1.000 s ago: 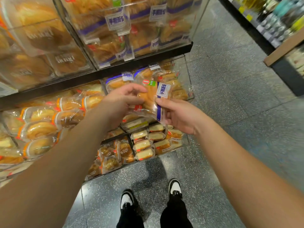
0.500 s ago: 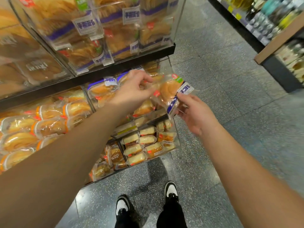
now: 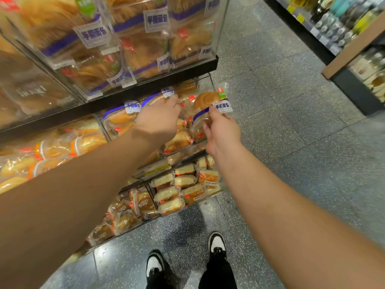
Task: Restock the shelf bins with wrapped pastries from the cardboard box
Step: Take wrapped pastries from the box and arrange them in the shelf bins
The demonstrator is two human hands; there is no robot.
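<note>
At shelf's right end, clear-wrapped golden pastry with blue band (image 3: 208, 105) is pinched by right hand (image 3: 221, 132), carried farther toward clear middle bin (image 3: 208, 80) than before; left hand (image 3: 160, 119), now released, is reached into bin, grip unclear.

The dark shelf board (image 3: 145, 88) runs from 9 o'clock to 2 o'clock, clear bins of wrapped bread loaves (image 3: 143, 38) standing on it. Beneath — toward 9 o'clock — orange-banded buns (image 3: 52, 147) lie in a lower bin. Near 6 o'clock the bottom bin (image 3: 183, 184) holds small wrapped cakes, just above the speckled grey floor (image 3: 291, 101).
</note>
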